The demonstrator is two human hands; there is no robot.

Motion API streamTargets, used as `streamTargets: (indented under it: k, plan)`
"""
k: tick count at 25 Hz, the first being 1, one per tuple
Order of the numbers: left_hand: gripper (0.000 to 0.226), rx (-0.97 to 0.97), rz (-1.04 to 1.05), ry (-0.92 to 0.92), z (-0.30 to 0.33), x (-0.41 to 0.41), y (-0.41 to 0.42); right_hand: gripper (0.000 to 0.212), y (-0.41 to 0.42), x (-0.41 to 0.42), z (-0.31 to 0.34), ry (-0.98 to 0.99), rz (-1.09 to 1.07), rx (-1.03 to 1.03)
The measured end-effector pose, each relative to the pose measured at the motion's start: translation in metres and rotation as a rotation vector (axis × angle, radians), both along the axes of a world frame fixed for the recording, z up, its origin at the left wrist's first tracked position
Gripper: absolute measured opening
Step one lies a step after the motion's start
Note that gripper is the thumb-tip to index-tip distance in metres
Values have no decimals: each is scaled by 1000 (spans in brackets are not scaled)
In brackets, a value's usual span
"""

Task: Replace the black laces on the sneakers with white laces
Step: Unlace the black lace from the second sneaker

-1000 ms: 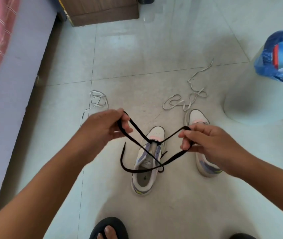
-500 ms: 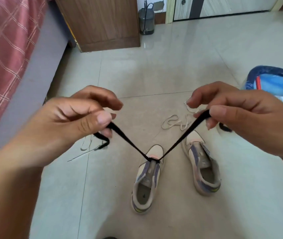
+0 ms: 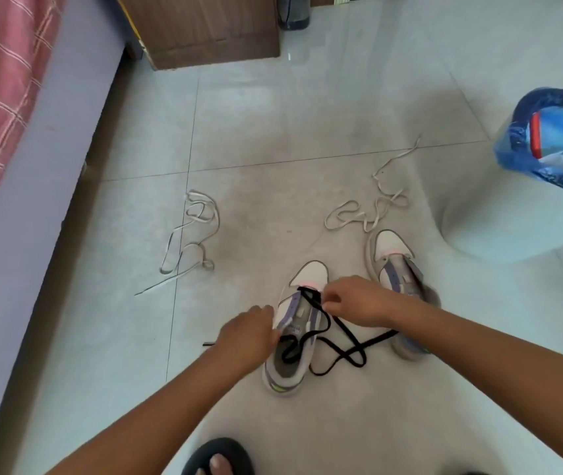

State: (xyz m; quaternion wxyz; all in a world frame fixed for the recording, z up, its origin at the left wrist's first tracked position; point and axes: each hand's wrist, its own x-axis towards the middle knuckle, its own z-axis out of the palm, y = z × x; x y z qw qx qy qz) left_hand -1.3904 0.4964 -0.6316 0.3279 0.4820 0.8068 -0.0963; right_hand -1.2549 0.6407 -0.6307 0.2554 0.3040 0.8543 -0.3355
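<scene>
Hands both down at left sneaker (image 3: pixel 295 337) on floor (image 3: pixel 273 132): right hand (image 3: pixel 359 301) pinches black lace (image 3: pixel 338 341) near toe eyelets, left hand (image 3: pixel 249 332) grips shoe's side. Lace slack trails right. Two white laces (image 3: pixel 192 234) lie loose beyond; right sneaker (image 3: pixel 398 269) unlaced.

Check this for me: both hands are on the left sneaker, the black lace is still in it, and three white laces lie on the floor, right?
Not quite: the head view shows two white laces on the floor, not three. The rest stands.
</scene>
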Motion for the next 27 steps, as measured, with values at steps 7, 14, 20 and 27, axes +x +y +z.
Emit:
streamTargets:
  k: [7,14,20,27]
  plan:
    - [72,320,-133,148,-29,62,-45,24,-2,-42,-50,68,-57,267]
    - [93,151,-47,290,-66,32,-25,35,-9,-45,-63,-29,-75,343]
    - [52,268,-72,166,-77,17,16,32,-4,-37,-63,-63,38,387]
    - [41,289,-99,186,-80,4,16,29,9,-39,-52,-58,86,362]
